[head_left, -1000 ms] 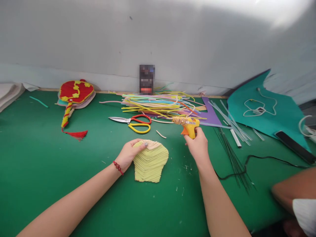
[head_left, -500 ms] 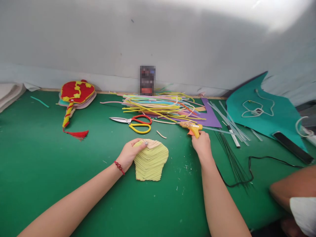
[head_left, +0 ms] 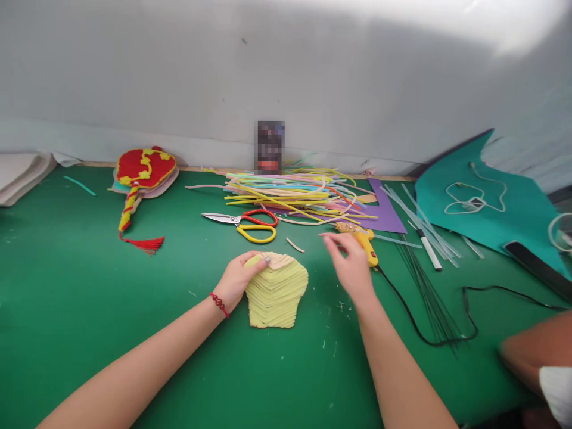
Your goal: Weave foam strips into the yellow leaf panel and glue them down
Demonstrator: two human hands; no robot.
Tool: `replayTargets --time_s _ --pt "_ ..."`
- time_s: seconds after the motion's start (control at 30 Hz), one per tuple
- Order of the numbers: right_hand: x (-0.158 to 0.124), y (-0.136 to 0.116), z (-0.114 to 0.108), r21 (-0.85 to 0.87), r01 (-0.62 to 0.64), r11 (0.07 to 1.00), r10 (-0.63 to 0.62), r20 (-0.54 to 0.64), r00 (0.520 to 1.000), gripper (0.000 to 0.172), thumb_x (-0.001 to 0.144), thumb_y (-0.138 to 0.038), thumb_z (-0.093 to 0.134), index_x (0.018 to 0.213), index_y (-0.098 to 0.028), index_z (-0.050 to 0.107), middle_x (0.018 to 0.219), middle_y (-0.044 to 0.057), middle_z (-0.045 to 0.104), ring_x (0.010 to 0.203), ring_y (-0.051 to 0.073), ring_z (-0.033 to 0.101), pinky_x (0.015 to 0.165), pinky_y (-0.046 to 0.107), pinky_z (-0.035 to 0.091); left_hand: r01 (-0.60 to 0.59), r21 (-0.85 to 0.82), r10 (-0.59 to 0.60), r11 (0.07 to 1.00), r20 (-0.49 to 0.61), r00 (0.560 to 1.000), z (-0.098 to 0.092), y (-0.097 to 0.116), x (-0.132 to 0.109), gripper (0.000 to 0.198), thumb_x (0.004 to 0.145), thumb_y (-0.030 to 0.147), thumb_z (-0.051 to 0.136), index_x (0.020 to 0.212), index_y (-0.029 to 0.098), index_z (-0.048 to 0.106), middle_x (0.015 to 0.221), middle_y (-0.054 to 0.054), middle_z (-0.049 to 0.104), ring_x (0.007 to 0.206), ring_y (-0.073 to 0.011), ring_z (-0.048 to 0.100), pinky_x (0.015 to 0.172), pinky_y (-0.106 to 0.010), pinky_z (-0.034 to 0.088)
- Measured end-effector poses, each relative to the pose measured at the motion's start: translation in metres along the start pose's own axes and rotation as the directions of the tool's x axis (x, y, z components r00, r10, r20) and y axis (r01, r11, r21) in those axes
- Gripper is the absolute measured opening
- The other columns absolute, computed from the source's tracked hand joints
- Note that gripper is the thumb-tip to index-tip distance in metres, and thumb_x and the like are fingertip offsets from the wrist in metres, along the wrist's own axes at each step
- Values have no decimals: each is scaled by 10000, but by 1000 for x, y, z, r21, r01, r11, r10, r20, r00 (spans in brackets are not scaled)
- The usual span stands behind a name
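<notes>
In the head view, my left hand grips the upper left edge of a yellow ribbed piece, thumb on top. The piece looks built from rows of fuzzy strips, with a cream patch at its top. My right hand is empty above the table, fingers a little apart. Just behind it lies a yellow glue gun, its nozzle partly hidden by the hand. A short cream strip rests between my hands. Scissors with one red and one yellow handle lie beyond the ribbed piece.
A heap of coloured fuzzy stems lies by the wall, before a propped phone. A red and yellow fan is at left. Glue sticks, a marker, dark wires and a teal sheet occupy the right. Another person's arm shows lower right.
My right hand has let go of the glue gun, now lying on the table, and moved left toward the short cream strip. My left hand keeps its hold on the ribbed piece.
</notes>
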State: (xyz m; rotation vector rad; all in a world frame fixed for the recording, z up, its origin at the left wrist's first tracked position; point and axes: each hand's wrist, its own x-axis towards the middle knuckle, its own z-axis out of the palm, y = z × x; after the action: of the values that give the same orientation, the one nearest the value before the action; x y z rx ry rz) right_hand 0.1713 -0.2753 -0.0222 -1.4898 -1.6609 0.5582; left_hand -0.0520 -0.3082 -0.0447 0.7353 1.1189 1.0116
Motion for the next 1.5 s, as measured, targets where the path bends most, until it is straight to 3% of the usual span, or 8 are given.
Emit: replayTargets --time_s 0.1,0.2,0.3,0.6,0.87,1.07,1.3,1.5 --pt "-12 -18 23 334 -166 928 35 364 931 307 819 -434 502 906 -206 689 903 52 649 849 180 586 753 293 461 -17 -13 17 1000 -5 1000 0 0 1 374 640 390 732 892 126 650 891 -81 691 774 -176 624 727 -273 474" --pt "-20 -21 36 454 -336 825 88 484 870 305 765 -443 580 932 -216 698 933 39 676 891 188 601 782 299 464 -22 -33 21 999 -22 1000 1 0 1 378 640 395 731 892 126 646 892 -80 687 778 -177 622 734 -278 476" --pt "-19 -15 37 480 -397 782 129 499 857 310 722 -436 630 921 -211 706 923 38 694 882 188 611 798 311 463 -16 -30 15 999 -31 999 1 0 0 379 635 405 731 880 129 644 877 -76 687 766 -179 621 721 -278 477" --pt "-14 -12 30 411 -410 814 149 536 831 263 678 -424 670 778 -182 695 780 20 689 744 159 604 709 279 456 -21 71 21 997 -3 1000 0 -1 -1 346 627 412 735 841 152 654 832 -53 692 738 -172 620 697 -266 468" --pt "-16 -13 34 439 -408 800 153 508 848 266 651 -428 687 731 -175 675 730 11 664 698 149 589 660 264 448 -6 95 10 995 -51 999 4 2 -3 372 562 431 762 778 151 647 762 -32 680 686 -163 607 658 -259 458" --pt "-18 -16 37 443 -468 765 207 519 829 269 617 -408 717 749 -177 677 759 16 677 718 147 594 696 273 446 -11 113 23 994 -102 994 6 2 -4 370 547 439 769 734 149 634 699 -20 663 646 -160 598 614 -251 457" --pt "-16 -9 39 459 -471 753 229 489 842 299 616 -435 712 745 -169 672 742 14 667 703 141 584 680 268 439 -88 -18 86 996 -72 994 1 -4 2 407 626 494 704 859 162 681 859 -56 707 787 -194 630 724 -278 480" --pt "-17 -9 40 460 -491 740 225 518 825 305 609 -436 715 745 -166 673 738 14 668 696 140 581 684 272 436 -70 4 71 998 -109 992 0 -4 3 354 564 442 760 756 160 665 743 -25 692 681 -164 615 660 -264 474"
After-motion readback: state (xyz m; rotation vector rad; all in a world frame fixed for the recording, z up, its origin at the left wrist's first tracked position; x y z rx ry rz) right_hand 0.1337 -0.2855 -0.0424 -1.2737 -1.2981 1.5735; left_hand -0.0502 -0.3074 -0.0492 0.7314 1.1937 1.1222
